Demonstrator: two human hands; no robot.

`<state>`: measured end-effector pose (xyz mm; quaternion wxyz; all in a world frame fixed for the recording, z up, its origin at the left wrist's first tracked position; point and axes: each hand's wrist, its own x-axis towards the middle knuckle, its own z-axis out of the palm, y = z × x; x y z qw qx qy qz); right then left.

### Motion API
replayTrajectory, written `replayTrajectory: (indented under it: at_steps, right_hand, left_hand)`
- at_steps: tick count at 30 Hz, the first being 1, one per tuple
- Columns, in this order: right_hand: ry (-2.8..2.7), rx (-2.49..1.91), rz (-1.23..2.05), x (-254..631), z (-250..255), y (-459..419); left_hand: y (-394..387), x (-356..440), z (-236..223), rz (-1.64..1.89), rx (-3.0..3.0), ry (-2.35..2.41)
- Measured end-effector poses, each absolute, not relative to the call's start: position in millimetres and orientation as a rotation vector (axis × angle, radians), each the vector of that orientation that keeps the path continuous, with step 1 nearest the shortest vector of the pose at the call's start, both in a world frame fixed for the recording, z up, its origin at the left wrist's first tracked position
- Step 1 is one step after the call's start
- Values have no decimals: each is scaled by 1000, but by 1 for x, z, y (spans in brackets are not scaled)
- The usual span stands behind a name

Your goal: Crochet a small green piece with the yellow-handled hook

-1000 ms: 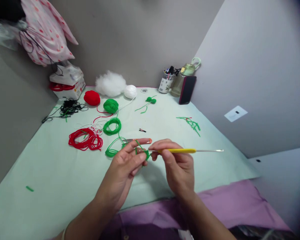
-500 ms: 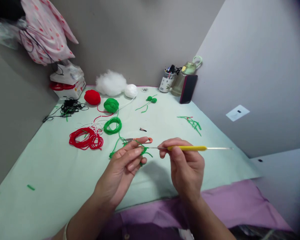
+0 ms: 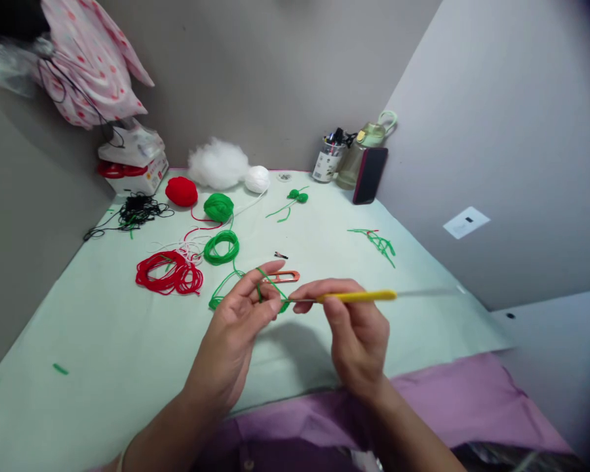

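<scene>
- The largest thing I see is the table, under pale green cloth; its back edge meets the grey wall, and its right edge slants forward past the phone.
- Along the near edge, purple cloth lies below my forearms.
- My left hand is above the table, pinching the green yarn piece at thumb and fingertips, with a strand over its raised forefinger.
- My right hand grips the crochet hook by its yellow handle; the thin shaft reaches left to the yarn piece, and the other end points right over bare cloth, giving that side room to swing.
- At the back left, near the edge, sit the box and the black yarn.
- Right of them are white stuffing, then the bottle and the upright phone near the right corner.
- The red coil and green coil bound my space beyond the left hand; pale cloth stretches from them to the green scraps on the right.
- Orange-handled scissors lie just beyond my fingers, partly hidden.
- Smallest is a dark clip, flat beyond the scissors.
</scene>
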<state>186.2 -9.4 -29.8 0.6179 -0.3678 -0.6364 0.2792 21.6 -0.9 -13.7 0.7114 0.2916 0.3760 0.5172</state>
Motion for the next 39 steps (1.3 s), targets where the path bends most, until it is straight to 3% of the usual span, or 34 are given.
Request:
replayTrajectory:
  at_steps: [3,5,7,12,15,24,31,39]
  right_hand:
    - [-1798,-873,173,185,-32,-16]
    - [-1871,-885,49,185,-35,-18]
    - [-1751,-888,153,184,-35,-17]
    - [-1292,-779,760,180,-29,-7]
    - [-1316,-740,826,177,-27,-3]
    - [-1785,-864,106,186,-39,-13]
    - [-1278,-775,784,184,-27,-4]
    - [-1239,-786,965,185,-27,-2]
  left_hand:
    - [-3,25,-14,1173,591,830]
    - [-3,25,-14,1108,540,785]
    - [-2,23,-14,1041,489,733]
    - [0,21,-13,1045,497,716]
    - [-1,23,-16,1070,607,741]
    - [-1,27,-16,1079,495,732]
    - [4,21,-17,1112,552,781]
    - [2,18,-16,1024,737,813]
